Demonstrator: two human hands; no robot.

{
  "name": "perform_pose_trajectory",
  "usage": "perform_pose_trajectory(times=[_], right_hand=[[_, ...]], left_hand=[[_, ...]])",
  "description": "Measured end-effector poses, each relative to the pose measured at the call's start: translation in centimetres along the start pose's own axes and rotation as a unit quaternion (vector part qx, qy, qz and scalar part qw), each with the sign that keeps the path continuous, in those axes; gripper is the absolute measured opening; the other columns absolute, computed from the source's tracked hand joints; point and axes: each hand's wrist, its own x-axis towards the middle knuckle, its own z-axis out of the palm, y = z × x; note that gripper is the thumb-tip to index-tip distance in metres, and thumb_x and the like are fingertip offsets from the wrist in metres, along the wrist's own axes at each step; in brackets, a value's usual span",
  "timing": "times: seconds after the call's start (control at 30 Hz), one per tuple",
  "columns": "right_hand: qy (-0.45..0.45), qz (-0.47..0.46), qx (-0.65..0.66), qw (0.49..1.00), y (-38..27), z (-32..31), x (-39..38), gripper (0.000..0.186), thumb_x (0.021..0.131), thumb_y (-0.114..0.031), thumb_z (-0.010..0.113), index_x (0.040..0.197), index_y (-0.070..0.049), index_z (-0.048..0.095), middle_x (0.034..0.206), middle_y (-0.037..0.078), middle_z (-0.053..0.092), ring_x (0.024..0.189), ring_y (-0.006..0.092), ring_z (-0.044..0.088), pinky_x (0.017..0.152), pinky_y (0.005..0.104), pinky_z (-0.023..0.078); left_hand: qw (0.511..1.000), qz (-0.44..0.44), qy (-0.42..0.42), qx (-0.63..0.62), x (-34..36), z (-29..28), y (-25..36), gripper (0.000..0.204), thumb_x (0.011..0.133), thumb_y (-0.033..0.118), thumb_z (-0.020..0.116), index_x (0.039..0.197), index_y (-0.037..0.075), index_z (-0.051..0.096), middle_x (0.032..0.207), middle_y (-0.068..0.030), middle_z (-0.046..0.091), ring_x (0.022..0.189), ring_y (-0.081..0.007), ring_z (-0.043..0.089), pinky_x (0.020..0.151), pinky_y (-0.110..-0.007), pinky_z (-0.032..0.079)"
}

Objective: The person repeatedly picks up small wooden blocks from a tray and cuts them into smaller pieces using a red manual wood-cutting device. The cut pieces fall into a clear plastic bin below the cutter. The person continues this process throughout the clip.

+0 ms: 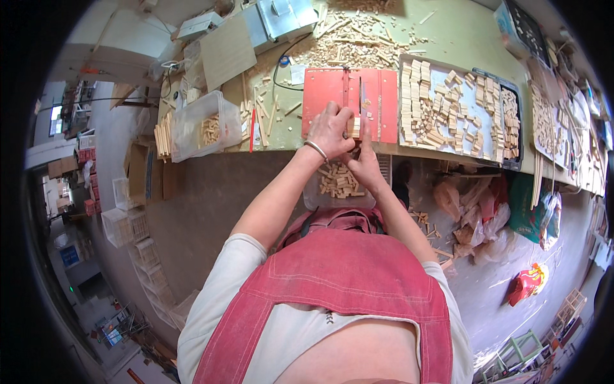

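Observation:
Both my hands meet at the near edge of a red metal plate (pixel 385 96), which has a slot and a thin dark blade-like strip (pixel 361 89) running away from me. Between the fingers is a small pale wooden block (pixel 354 125), close to the near end of that strip. My left hand (pixel 329 131) has a bangle at its wrist, and its fingers are curled against the block's left side. My right hand (pixel 366 168) presses from the right, thumb and finger closed on the wood. Below them, a clear bin (pixel 311 196) in front of my lap holds many small wooden blocks.
Right of the plate, a tray (pixel 451 110) carries rows of cut blocks. A clear plastic box (pixel 185 137) with sticks stands left, beside a red pencil-like stick (pixel 252 129). Wood scraps (pixel 358 38) are heaped behind the plate. Plastic bags (pixel 476 214) lie under the bench's right side.

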Motion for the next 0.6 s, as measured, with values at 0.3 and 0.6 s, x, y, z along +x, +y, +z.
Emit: perform_pose_trajectory(times=[0.3, 0.6], right_hand=[[0.026, -0.023, -0.062, 0.997, 0.1, 0.5, -0.1, 0.122, 0.096, -0.015, 0.075, 0.172, -0.023, -0.02, 0.106, 0.02, 0.073, 0.09, 0.0373, 0.074, 0.083, 0.0472, 0.059], [0.04, 0.015, -0.012, 0.999, -2.4, 0.0, -2.8, 0.103, 0.092, -0.006, 0.071, 0.175, -0.02, 0.012, 0.088, 0.014, 0.068, 0.076, 0.0297, 0.069, 0.076, 0.043, 0.057]], left_hand=[[1.0, 0.026, 0.004, 0.001, 0.6, 0.1, -0.3, 0.049, 0.073, 0.028, 0.084, 0.116, 0.011, 0.066, 0.112, -0.0151, 0.059, 0.099, -0.0398, 0.067, 0.085, -0.051, 0.058], [1.0, 0.0, -0.01, -0.003, 0.8, 0.0, -0.1, 0.05, 0.07, 0.024, 0.085, 0.114, 0.012, 0.065, 0.111, -0.0148, 0.059, 0.098, -0.04, 0.068, 0.085, -0.051, 0.059]])
